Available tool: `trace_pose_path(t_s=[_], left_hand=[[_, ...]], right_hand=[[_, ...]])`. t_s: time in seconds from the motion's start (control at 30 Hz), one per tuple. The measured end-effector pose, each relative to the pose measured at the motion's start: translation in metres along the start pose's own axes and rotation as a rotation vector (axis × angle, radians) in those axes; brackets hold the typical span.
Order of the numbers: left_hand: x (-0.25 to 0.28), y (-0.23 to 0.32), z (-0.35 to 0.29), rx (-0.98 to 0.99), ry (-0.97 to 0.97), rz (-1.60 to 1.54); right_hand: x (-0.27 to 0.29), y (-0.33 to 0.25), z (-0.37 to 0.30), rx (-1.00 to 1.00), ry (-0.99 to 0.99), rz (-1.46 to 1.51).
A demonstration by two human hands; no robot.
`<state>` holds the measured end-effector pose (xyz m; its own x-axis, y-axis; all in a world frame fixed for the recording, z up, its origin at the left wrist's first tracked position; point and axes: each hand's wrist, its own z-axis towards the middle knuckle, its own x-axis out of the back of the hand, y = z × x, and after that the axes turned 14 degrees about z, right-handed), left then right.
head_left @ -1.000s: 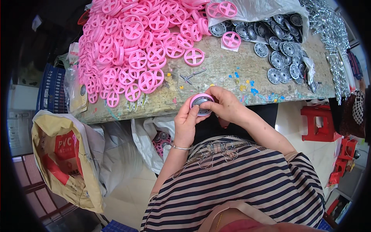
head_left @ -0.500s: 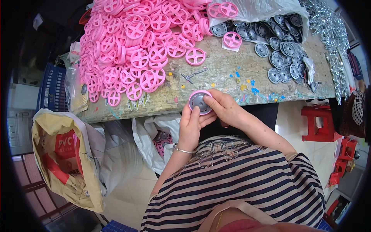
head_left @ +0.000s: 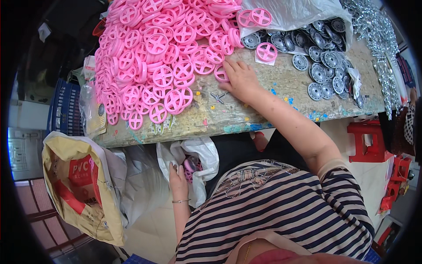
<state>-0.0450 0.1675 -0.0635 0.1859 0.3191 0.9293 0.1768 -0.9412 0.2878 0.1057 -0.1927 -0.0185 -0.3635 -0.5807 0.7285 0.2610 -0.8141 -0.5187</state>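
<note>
My right hand (head_left: 241,82) reaches over the worktable to a pink four-spoked toy wheel ring (head_left: 220,74) at the near right edge of the pink heap (head_left: 154,44). Its thumb and fingers close around the ring's right side and partly cover it. My left hand (head_left: 179,184) is low on the left at the mouth of a white plastic bag (head_left: 206,152), fingers stretched out, with nothing visible in them. Inside that bag lie pink and grey wheels (head_left: 192,166).
Grey wheel discs (head_left: 325,66) spill from a plastic sack (head_left: 303,15) at the back right. Small grey pieces (head_left: 217,97) lie mid-table. Silver tinsel (head_left: 380,53) hangs at the right. A large yellow-lined sack (head_left: 52,176) stands left; a red stool (head_left: 367,141) is right.
My hands have parted. The pink ring with a grey disc they held is out of them. The left went down to the white bag, the right out to the pink ring.
</note>
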Motion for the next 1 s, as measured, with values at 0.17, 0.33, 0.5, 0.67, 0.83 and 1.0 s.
trace_pose_path(t_s=[0.17,0.33,0.5,0.67,0.83,1.0], left_hand=[[0.019,0.064,0.006,-0.151,0.022,-0.57],[0.008,0.162,0.007,-0.472,-0.302,-1.478],[0.008,0.211,0.004,-0.353,-0.553,-1.302],[0.005,0.205,0.006,-0.263,-0.705,-1.306],[-0.003,0.207,-0.001,-0.247,-0.716,-1.299],[-0.001,0.203,0.0,-0.254,-0.672,-1.291]], right_hand=[[0.018,0.008,-0.003,-0.06,-0.068,0.023],[0.057,-0.063,-0.058,0.161,-0.103,0.456],[0.097,-0.044,-0.108,-0.064,-0.048,0.45],[0.165,0.067,-0.145,-0.323,0.193,-0.166],[0.178,0.098,-0.145,-0.521,0.102,-0.164],[0.168,0.089,-0.128,-0.639,0.179,0.2]])
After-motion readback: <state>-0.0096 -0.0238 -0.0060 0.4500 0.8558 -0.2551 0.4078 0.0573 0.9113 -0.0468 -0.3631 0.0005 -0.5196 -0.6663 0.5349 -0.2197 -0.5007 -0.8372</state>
